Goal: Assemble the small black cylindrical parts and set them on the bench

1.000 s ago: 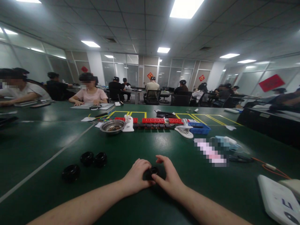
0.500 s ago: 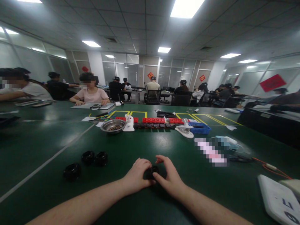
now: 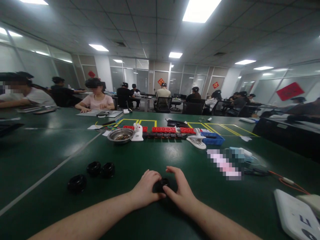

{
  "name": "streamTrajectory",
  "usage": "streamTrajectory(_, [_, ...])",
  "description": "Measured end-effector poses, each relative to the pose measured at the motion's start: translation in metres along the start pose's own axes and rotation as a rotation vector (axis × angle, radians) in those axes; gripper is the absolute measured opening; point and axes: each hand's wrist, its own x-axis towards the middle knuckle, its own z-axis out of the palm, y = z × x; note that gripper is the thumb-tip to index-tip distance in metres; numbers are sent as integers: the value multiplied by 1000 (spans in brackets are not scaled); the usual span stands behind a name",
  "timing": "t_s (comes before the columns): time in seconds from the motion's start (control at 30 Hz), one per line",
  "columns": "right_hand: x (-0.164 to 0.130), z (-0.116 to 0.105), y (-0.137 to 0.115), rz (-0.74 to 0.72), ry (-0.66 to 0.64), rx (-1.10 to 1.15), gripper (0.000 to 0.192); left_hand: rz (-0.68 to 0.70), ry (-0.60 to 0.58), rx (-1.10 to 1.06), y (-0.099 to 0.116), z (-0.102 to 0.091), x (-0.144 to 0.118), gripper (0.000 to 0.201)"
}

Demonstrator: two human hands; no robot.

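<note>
A glossy black ring-shaped piece [image 3: 164, 182] with a hollow middle is on the green table in front of me. My left hand [image 3: 148, 186] is wrapped around its left side, thumb at the near edge and fingers over the far edge. On the other side, my right hand [image 3: 181, 188] has its thumb tip at the piece's near right edge. Its index finger is raised and apart from the piece, and the other fingers are mostly hidden. To the left lie three similar black ring pieces, one nearer [image 3: 77, 183] and two side by side, left [image 3: 94, 169] and right [image 3: 108, 169].
Ahead stand a metal bowl [image 3: 120, 136] of small parts, a white clamp stand [image 3: 137, 132], red blocks [image 3: 163, 128], another white clamp [image 3: 197, 139] and a blue tray [image 3: 212, 139]. Cables [image 3: 258, 171] and a white device [image 3: 296, 213] lie right. A person [image 3: 96, 100] sits across.
Both my hands and the black ring piece stay almost in place. The view has shifted slightly. The person across has raised one hand a little.
</note>
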Motion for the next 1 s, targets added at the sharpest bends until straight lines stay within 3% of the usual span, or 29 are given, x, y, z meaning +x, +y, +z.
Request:
streamTrajectory(0.2, [2, 0, 1, 22, -39, 17, 44, 10, 10, 1, 0, 1, 1, 29])
streamTrajectory(0.33, [0, -3, -3, -58, -126, 86, 57, 13, 1, 2, -2, 1, 2, 36])
streamTrajectory(0.57, [-1, 1, 5, 44, -25, -4, 48, -1, 7, 4, 0, 1, 1, 29])
streamTrajectory(0.67, [0, 2, 6, 50, -54, 10, 42, 0, 19, 3, -1, 2, 1, 30])
streamTrajectory(0.83, [-1, -3, 1, -41, -141, 84, 57, 16, 4, -1, -3, 2, 0, 37])
streamTrajectory(1.0, [0, -1, 1, 39, -49, -1, 47, 14, 4, -8, 0, 0, 1, 29])
